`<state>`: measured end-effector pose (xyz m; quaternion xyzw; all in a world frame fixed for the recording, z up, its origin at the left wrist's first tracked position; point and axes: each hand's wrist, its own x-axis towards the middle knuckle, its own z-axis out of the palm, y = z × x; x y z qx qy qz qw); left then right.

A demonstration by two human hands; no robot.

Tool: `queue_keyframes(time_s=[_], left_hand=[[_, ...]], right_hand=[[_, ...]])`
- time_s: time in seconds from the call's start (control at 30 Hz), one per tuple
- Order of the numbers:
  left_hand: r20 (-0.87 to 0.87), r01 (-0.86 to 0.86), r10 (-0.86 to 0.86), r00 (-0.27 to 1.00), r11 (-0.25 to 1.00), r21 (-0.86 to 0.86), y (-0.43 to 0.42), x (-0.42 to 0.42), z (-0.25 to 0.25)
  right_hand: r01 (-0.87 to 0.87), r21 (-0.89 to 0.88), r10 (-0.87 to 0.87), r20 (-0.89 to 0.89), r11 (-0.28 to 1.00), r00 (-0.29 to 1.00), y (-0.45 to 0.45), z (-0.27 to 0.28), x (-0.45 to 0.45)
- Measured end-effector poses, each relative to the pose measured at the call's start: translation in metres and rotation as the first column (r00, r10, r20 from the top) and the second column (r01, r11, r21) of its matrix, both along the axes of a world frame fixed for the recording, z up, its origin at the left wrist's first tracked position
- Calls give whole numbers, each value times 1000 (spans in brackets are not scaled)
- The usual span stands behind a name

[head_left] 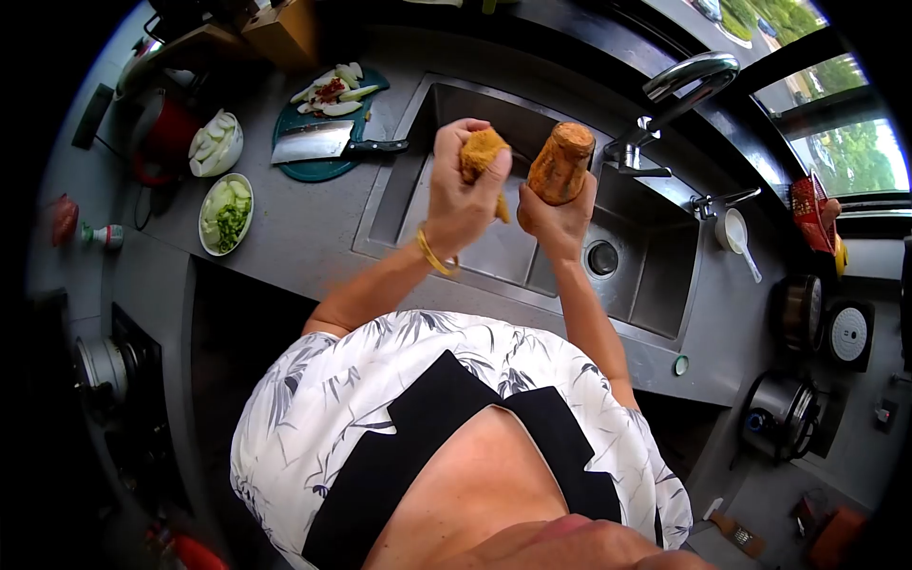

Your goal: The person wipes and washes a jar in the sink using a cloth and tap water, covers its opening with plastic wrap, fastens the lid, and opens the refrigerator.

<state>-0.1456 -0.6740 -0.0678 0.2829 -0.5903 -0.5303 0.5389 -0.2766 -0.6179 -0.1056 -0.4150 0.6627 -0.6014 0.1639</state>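
My left hand [461, 185], with a yellow bangle at its wrist, is closed round a crumpled yellow-brown cloth [484, 152]. A loose end of it hangs below the fingers. In my right hand [559, 214] is an orange-brown jar [562, 157], tilted, its surface blotchy; the fingers wrap round its lower part. Both hands are raised over the steel sink [394, 190], a short gap between them. Whether the jar's orange look is coating or contents I cannot tell.
A cleaver [313, 142] lies on a green board [290, 171] with cut pieces. Nearby are a bowl of white slices [217, 147] and a dish of chopped greens [228, 217]. A faucet [655, 123] arches behind the sink; a white ladle [736, 237] and small round lid [680, 365] sit at right.
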Motion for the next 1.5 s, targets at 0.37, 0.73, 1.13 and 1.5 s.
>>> queue_keyframes(time_s=[0.37,0.73,1.13,1.5], left_hand=[[-5,-139,139,990,990,-21,22,-55,-15],[-81,-240,283,956,907,346,20,-61,-4],[-154,-42,68,986,985,169,12,-36,-9],[-94,193,-215,972,960,-201,3,-22,-13]], right_hand=[[93,-95,-122,-371,991,921,-9,-25,13],[181,-198,-264,-585,963,767,-5,-36,16],[-180,46,182,-438,983,881,15,-12,1],[-324,79,333,-145,943,932,22,3,3]])
